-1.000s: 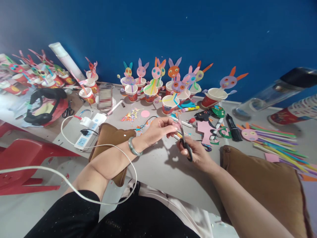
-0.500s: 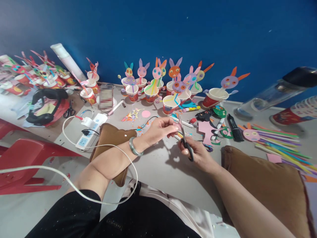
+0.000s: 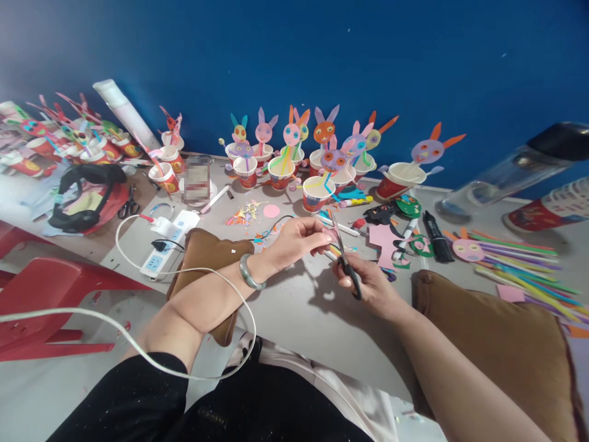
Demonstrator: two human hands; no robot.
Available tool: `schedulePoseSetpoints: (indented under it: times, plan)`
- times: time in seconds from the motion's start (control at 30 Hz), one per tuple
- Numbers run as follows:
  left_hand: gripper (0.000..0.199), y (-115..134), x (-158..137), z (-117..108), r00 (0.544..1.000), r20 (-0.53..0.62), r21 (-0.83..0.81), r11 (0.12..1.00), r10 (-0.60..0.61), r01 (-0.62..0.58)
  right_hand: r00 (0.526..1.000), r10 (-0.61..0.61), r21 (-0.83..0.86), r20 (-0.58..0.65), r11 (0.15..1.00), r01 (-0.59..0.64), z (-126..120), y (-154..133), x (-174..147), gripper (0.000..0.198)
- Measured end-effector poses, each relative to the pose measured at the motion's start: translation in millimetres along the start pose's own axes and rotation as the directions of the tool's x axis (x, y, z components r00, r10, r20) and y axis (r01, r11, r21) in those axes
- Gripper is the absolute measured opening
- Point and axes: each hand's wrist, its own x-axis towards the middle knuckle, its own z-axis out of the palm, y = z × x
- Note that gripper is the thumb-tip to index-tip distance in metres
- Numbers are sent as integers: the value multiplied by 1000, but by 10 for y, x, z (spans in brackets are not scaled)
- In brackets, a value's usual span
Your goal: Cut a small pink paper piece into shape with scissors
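Observation:
My left hand [image 3: 301, 238] is closed in a pinch on a small pink piece of paper [image 3: 329, 234], mostly covered by the fingers. My right hand [image 3: 370, 285] grips black-handled scissors [image 3: 348, 268], whose blades point up and away, right beside the pinched paper. Both hands are raised a little over the grey table [image 3: 294, 307], and their shadows fall on it. Behind them lie a pink paper circle [image 3: 271, 211], small coloured scraps [image 3: 243, 213] and a cut pink sheet [image 3: 383, 239].
Paper cups with rabbit-faced paper figures [image 3: 318, 193] line the blue wall. A white power strip [image 3: 170, 244] and brown cushion [image 3: 211, 245] are at left. At right are another cushion [image 3: 488, 344], coloured strips [image 3: 524, 264] and a clear bottle [image 3: 501, 178]. A white cable [image 3: 184, 368] crosses my left arm.
Almost nothing differs. Both hands stay in place with the paper and scissors, with only a very slight shift of the right hand and the view.

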Motion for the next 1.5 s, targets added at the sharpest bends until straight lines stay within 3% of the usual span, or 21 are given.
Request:
schedulePoseSetpoints:
  times: [1.5]
  plan:
    - [20,18,2,0,999,-34,10,1000,7,-6,1000,-7,30,29,1000,6,-50,-19,-15,62]
